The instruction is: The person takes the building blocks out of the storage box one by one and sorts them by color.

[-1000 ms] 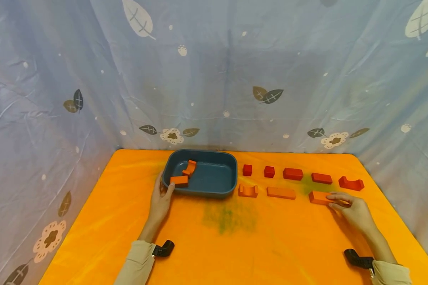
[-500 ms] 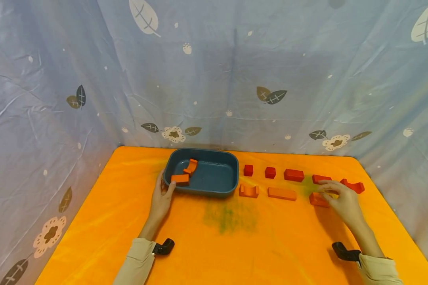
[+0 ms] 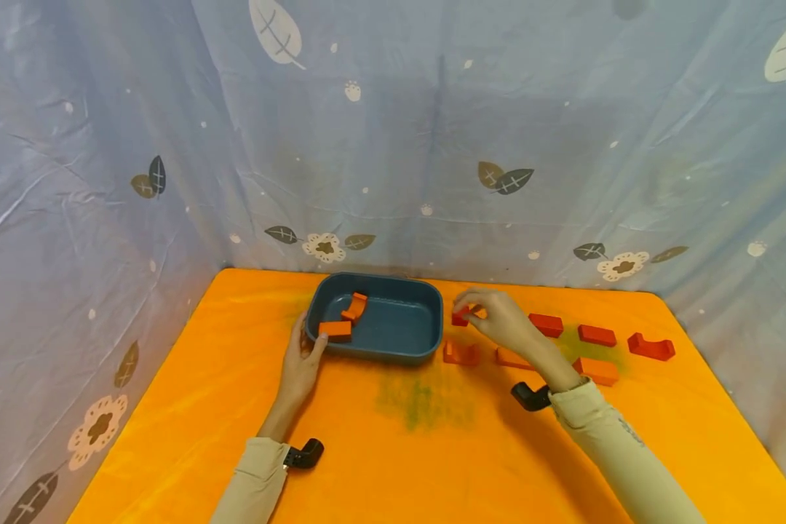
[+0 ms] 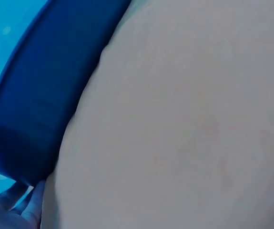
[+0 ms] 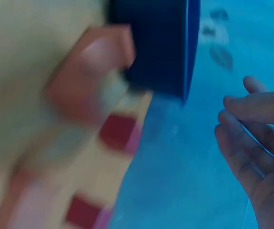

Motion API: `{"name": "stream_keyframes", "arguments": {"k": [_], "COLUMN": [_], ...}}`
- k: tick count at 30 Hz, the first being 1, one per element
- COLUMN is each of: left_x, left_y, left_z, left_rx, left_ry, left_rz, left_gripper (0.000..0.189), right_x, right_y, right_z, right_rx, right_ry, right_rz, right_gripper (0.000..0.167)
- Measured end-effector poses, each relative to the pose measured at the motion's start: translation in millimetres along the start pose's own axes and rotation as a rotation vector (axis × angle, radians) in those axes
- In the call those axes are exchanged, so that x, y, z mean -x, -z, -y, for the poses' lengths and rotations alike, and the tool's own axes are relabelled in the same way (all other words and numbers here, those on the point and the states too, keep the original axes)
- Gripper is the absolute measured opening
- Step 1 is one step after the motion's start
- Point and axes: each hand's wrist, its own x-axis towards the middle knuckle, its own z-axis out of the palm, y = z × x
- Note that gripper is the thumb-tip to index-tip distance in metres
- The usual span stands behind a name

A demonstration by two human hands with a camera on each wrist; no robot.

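Observation:
My left hand (image 3: 299,370) holds the left end of a dark blue tray (image 3: 380,355), its thumb by the front rim. Inside the tray lie an orange rectangular block (image 3: 335,332) and an orange arch block (image 3: 355,307). My right hand (image 3: 506,320), fingers loosely bent, hovers over a red cube (image 3: 459,318) just right of the tray. In the right wrist view nothing shows between its fingers, and that cube (image 5: 117,132) stands apart from them. A second red cube (image 5: 83,212) is mostly hidden behind the hand in the head view.
On the yellow-orange cloth (image 3: 380,451), an orange notched block (image 3: 461,354), a long orange block (image 3: 514,359) and an orange block (image 3: 597,371) form the front row. Two red blocks, one of them here (image 3: 597,335), and a red notched block (image 3: 651,347) lie behind. A patterned curtain (image 3: 393,145) encloses the back.
My right hand has left the orange block at the right and swept left over the rows to the red cube by the tray. My left hand stays at the tray.

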Motion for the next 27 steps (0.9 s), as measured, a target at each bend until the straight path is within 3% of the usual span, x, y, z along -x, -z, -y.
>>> {"name": "stream_keyframes", "arguments": {"k": [4, 13, 20, 27], "left_x": [4.7, 3.2, 2.4, 0.6], "left_y": [1.1, 3.0, -1.9, -1.5], "left_z": [2.5, 0.6, 2.5, 0.3], "left_rx": [0.013, -0.024, -0.006, -0.009], "left_ry": [0.014, 0.016, 0.031, 0.013], "left_rz": [-0.017, -0.053, -0.037, -0.038], "left_gripper": [0.065, 0.065, 0.066, 0.065], "right_x": [-46.0, -125.7, -153.3, -164.9], "right_y": [-19, -71, -106, -119], "right_z": [17, 46, 53, 51], "right_rx": [-0.012, -0.021, 0.120, 0.271], "right_ry": [0.067, 0.102, 0.055, -0.015], "right_rz": [0.117, 0.232, 0.375, 0.488], "right_gripper": [0.022, 0.023, 0.028, 0.033]}}
